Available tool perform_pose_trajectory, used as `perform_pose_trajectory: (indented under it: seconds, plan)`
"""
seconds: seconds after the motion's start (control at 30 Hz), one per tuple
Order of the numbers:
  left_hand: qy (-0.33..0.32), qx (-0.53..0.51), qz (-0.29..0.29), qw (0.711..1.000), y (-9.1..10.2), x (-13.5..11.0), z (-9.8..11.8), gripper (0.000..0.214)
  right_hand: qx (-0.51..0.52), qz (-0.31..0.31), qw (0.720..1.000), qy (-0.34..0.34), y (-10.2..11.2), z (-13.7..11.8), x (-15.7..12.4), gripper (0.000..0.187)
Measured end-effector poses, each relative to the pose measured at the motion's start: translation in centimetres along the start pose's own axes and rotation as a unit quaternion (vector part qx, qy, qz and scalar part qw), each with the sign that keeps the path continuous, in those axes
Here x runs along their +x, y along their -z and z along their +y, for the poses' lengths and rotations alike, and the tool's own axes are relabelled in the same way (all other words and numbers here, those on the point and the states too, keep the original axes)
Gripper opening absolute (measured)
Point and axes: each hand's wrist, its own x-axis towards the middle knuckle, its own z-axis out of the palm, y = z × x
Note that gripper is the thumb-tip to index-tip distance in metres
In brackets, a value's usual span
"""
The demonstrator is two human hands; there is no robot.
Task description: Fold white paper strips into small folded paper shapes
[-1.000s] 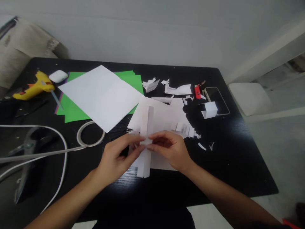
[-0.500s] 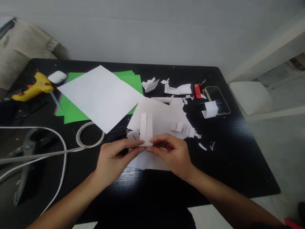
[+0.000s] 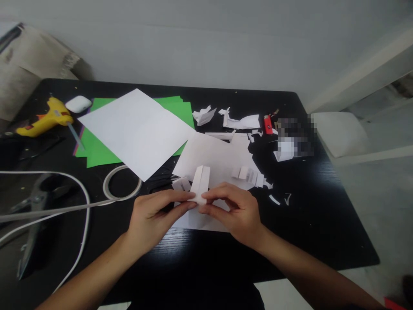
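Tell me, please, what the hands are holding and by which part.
The left hand and right hand pinch a folded white paper strip at its near end.

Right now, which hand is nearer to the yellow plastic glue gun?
Left. The left hand pinches the folded white paper strip, toward the camera and to the right of the yellow plastic glue gun; the right hand pinches the same strip from farther right.

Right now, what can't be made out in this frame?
Head view only:
Pixelated patch by the red lighter: blurred, contents unreadable.
Folded paper strip: its near end hidden by the left hand and right hand pinching it.
Metal tool at the left edge: dim, crossed by the white cable.
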Motion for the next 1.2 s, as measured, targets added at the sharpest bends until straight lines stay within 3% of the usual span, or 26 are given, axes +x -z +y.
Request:
perform_pose_trajectory:
  seconds: [0.3, 0.47, 0.6, 0.77, 0.9, 1.07, 1.2]
  plan:
    - [-0.016, -0.039, -0.013, 0.999, 0.2, 0.0, -0.1, 0.022, -0.117, -0.007, 0.99, 0.082, 0.2, 0.1, 0.1, 0.039]
    - [0.048, -0.093, 0.016, 0.994, 0.3, 0.0, 0.2, 0.019, -0.089, -0.06, 0.991, 0.077, 0.4, 0.2, 0.2, 0.057]
    - [0.108, -0.148, 0.038, 0.982, 0.2, 0.4, 0.3, 0.013, -0.086, -0.044, 0.992, 0.082, 0.4, 0.3, 0.2, 0.04]
    - [0.129, -0.165, 0.044, 0.977, 0.1, 0.8, 0.4, 0.007, -0.082, -0.024, 0.994, 0.062, 0.2, 0.3, 0.2, 0.019]
    - [0.143, -0.171, 0.019, 0.975, 0.0, 0.8, 0.5, 0.013, -0.076, -0.04, 0.994, 0.074, 0.2, 0.4, 0.3, 0.019]
    - [0.107, -0.07, -0.017, 0.992, -0.2, 0.1, -0.2, 0.015, -0.081, -0.043, 0.992, 0.091, 0.2, 0.6, 0.4, 0.024]
    - [0.1, -0.025, -0.002, 0.995, -0.3, -0.1, -0.6, 0.01, -0.075, -0.018, 0.994, 0.077, 0.2, 0.7, 0.3, 0.02]
